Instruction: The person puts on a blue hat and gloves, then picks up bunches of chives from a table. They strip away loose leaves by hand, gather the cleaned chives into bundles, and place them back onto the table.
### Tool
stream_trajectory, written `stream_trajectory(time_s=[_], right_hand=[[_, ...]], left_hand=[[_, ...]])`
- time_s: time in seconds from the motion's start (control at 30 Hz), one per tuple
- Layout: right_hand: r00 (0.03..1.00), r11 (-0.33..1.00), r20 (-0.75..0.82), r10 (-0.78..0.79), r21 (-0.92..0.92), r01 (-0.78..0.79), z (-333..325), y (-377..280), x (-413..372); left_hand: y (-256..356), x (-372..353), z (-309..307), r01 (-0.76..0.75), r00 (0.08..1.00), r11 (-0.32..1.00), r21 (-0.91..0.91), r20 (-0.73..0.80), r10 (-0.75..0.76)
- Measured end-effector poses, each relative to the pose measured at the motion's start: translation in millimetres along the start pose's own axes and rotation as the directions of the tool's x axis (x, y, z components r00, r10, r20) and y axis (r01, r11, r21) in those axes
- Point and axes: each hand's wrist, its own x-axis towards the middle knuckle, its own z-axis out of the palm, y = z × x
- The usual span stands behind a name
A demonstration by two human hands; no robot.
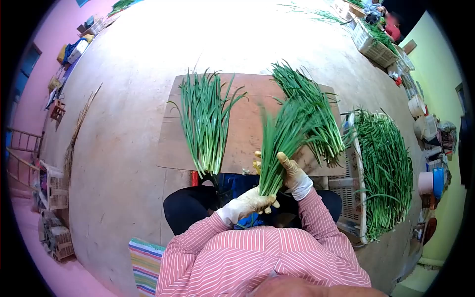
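Observation:
Both my hands wear yellowish-white gloves and hold one bunch of garlic chives (277, 148) over my lap, at the near edge of a brown board (250, 119). My left hand (250, 203) is wrapped round the pale stem ends. Higher up, my right hand (293, 173) closes round the middle, thumb raised; the leaf tips spread up and rightward, slightly blurred. A loose pile of chives (208, 123) lies on the board's left side. On its right side rests another pile of chives (311, 111), partly overlapped by the held leaves.
Close on my right stands a white plastic crate (363, 198) heaped with chives (383, 173). A striped mat (146, 265) is at lower left. Farther off are a broom-like bundle (79, 128), crates along both walls, and a person in red (392, 29) beside chives at upper right.

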Motion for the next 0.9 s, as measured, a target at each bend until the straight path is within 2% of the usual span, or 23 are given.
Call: stream_trajectory(time_s=[0.13,0.17,0.2,0.23,0.27,0.3,0.33,0.37,0.43,0.47,0.5,0.53,0.57,0.6,0.63,0.67,0.7,0.73,0.77,0.8,0.83,0.87,0.9], right_hand=[[0.971,0.940,-0.063,-0.229,-0.273,0.204,37,-22,11],[0.975,0.952,-0.119,-0.189,-0.264,0.153,48,-33,6],[0.919,0.809,-0.011,-0.394,-0.479,0.341,52,-38,9],[0.825,0.586,0.137,-0.548,-0.641,0.496,56,-42,13],[0.830,0.588,0.142,-0.539,-0.642,0.492,68,-51,13],[0.834,0.588,0.148,-0.532,-0.644,0.490,77,-61,15],[0.635,0.019,0.420,-0.648,-0.824,0.566,60,-57,32],[0.639,0.022,0.415,-0.648,-0.828,0.560,50,-49,40],[0.913,0.478,0.051,-0.404,-0.839,0.258,37,-39,48],[0.997,0.488,0.077,-0.029,-0.869,0.082,25,-45,46],[0.983,0.155,0.123,-0.139,-0.977,0.144,49,-57,36],[0.963,0.154,0.123,-0.238,-0.974,0.163,17,-38,48],[0.935,0.152,0.122,-0.333,-0.972,0.181,-16,-19,62],[0.939,0.162,0.109,-0.327,-0.972,0.170,-15,-19,61],[0.879,0.489,0.264,-0.397,-0.750,0.446,-7,-20,57],[0.773,0.689,0.354,-0.527,-0.354,0.632,4,-23,52],[0.777,0.692,0.338,-0.532,-0.356,0.628,27,-36,43],[0.753,0.363,0.368,-0.545,-0.706,0.608,60,-54,32],[0.741,-0.052,0.407,-0.534,-0.891,0.452,80,-62,29],[0.746,-0.043,0.396,-0.535,-0.895,0.444,85,-61,33],[0.806,0.274,0.302,-0.509,-0.831,0.484,89,-60,39],[0.864,0.563,0.224,-0.451,-0.679,0.470,90,-59,47],[0.867,0.573,0.214,-0.450,-0.675,0.464,89,-55,45]], left_hand=[[22,10,-19,-0.069,0.993,0.945,0.319,-0.073,0.097],[40,9,-26,-0.018,0.998,0.909,0.417,-0.050,0.042],[49,12,-23,-0.353,0.920,0.825,0.441,0.006,0.391],[75,3,-16,-0.388,0.903,0.805,0.448,0.013,0.429],[103,-6,-9,-0.243,0.950,0.871,0.428,-0.076,0.302],[120,-5,-10,-0.376,0.904,0.808,0.454,-0.011,0.427],[127,6,-14,-0.547,0.822,0.768,0.332,0.043,0.567],[127,16,-33,-0.541,0.820,0.735,0.408,0.064,0.568],[125,32,-51,-0.477,0.771,0.660,0.581,-0.083,0.631],[123,33,-60,-0.466,0.802,0.589,0.660,0.034,0.596],[101,48,-99,-0.355,0.832,0.254,0.900,0.180,0.524],[107,39,-79,-0.358,0.879,0.755,0.549,-0.075,0.471],[110,28,-59,-0.288,0.929,0.957,-0.026,-0.250,0.273],[99,19,-62,-0.451,0.741,0.578,0.680,-0.077,0.667],[93,9,-61,-0.326,0.554,-0.186,0.927,0.347,0.757],[95,11,-55,-0.650,0.666,0.508,0.565,0.101,0.739],[117,11,-48,-0.235,0.848,0.511,0.827,-0.082,0.523],[118,30,-65,-0.311,0.834,0.544,0.779,-0.051,0.549],[113,44,-79,-0.385,0.815,0.572,0.724,-0.025,0.580],[121,40,-55,-0.459,0.636,0.285,0.842,0.087,0.767],[127,33,-50,-0.421,0.519,-0.094,0.902,0.325,0.791],[122,31,-50,-0.494,0.543,0.164,0.854,0.156,0.825],[116,31,-52,-0.543,0.582,0.402,0.737,-0.015,0.813]])
